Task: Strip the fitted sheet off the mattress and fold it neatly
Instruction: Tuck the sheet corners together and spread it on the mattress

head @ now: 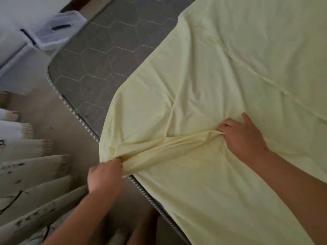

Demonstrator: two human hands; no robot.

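A pale yellow fitted sheet (221, 68) lies loose over the right part of a grey mattress (99, 55) quilted in hexagons. The sheet's left corner is pulled off, and the mattress top there is bare. My left hand (104, 175) is closed on the sheet's gathered edge at the mattress's piped near edge. My right hand (242, 137) rests on the sheet further right, its fingers pinching a bunched ridge of fabric. That ridge runs taut between my two hands.
Folded white bedding with dark blue stripes (58, 30) sits at the mattress's far left corner. Pale curtain folds with dark print (26, 165) hang at the left. A strip of tan floor (58, 124) lies between curtain and mattress.
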